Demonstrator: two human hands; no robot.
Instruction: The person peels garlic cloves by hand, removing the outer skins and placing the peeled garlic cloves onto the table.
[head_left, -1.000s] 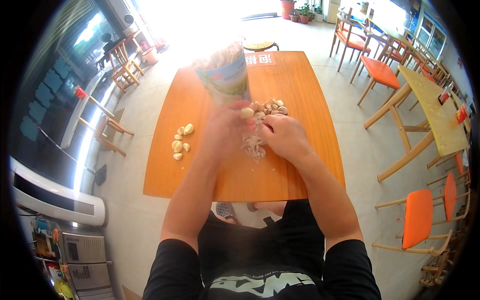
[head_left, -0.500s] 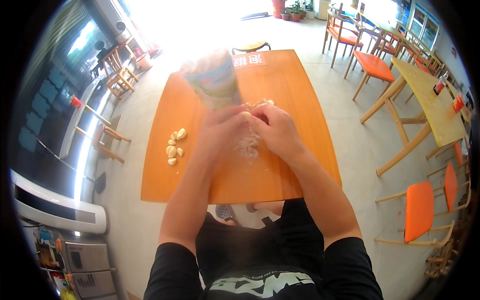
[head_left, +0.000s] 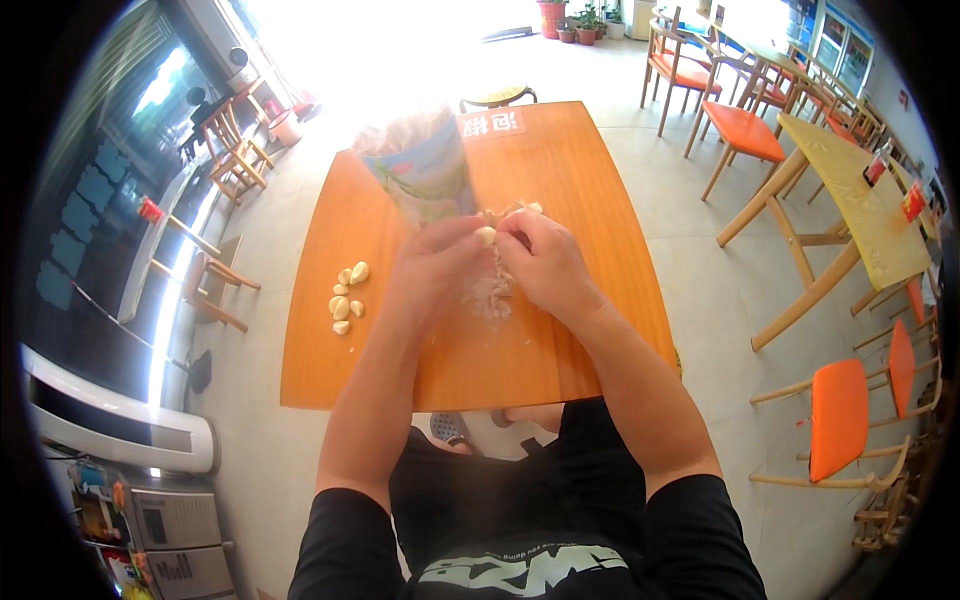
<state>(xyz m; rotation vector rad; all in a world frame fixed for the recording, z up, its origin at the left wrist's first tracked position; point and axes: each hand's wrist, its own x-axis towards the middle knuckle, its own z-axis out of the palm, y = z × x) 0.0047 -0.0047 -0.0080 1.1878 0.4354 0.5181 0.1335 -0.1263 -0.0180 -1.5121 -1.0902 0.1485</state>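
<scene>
A pale garlic clove (head_left: pixel 487 236) is pinched in the fingertips of my left hand (head_left: pixel 440 255), over the middle of the orange wooden table (head_left: pixel 550 360). My right hand (head_left: pixel 545 260) is closed in a pinch right beside the clove; what its fingertips grip, if anything, is too small to make out. Papery garlic skins (head_left: pixel 490 300) lie scattered under my hands. Beyond the fingers, more garlic (head_left: pixel 535 208) shows in part. Several peeled cloves (head_left: pixel 340 307) sit grouped to the left. Behind my left hand stands a printed plastic bag (head_left: pixel 415 165), its contents blurred by haze.
A red label with white characters (head_left: pixel 492 123) is at the table's far edge, with a stool (head_left: pixel 498 97) behind it. To the right are a yellow table (head_left: pixel 850 190) with a bottle (head_left: pixel 878 163) and orange-seated chairs (head_left: pixel 838 420). A wooden chair (head_left: pixel 235 150) stands at left.
My fingers have shifted slightly around the clove, which shows more plainly between them now. The view has moved a little; the group of peeled cloves is unchanged.
</scene>
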